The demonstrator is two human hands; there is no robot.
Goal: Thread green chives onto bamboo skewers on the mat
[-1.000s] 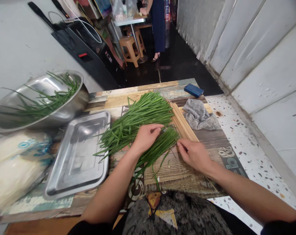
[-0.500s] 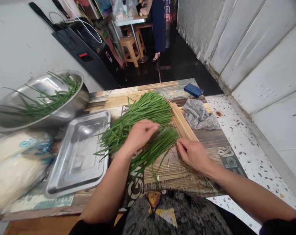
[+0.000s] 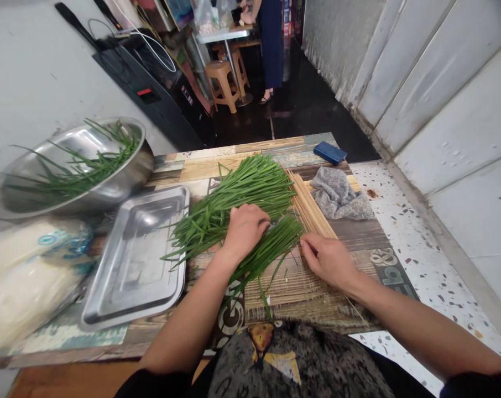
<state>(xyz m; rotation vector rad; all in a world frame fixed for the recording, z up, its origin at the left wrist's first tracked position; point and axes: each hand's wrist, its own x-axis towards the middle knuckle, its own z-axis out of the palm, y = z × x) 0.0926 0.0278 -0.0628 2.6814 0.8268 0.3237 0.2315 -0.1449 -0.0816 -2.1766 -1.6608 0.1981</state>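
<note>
A large pile of green garlic chives (image 3: 250, 182) lies across the middle of the table, with a smaller bunch of chives (image 3: 271, 243) in front of it. My left hand (image 3: 247, 229) rests between the two, fingers curled down at the upper edge of the smaller bunch; its fingertips are partly hidden. My right hand (image 3: 329, 260) is closed in a pinch by the cut ends of that bunch. A thin bamboo skewer (image 3: 359, 313) sticks out from beneath it toward me. Many loose bamboo skewers (image 3: 311, 207) lie beside the pile, just beyond my right hand.
A shallow metal tray (image 3: 138, 254) lies left of the chives. Behind it stands a steel bowl (image 3: 138, 157) with more chives, near a plastic bag of pale contents (image 3: 30, 282). A grey cloth (image 3: 337, 193) and a blue box (image 3: 330, 153) lie right. Another person (image 3: 271, 44) stands farther off.
My left hand has shifted slightly right and turned, its fingers now lowered onto the smaller bunch. The right hand stays in nearly the same place.
</note>
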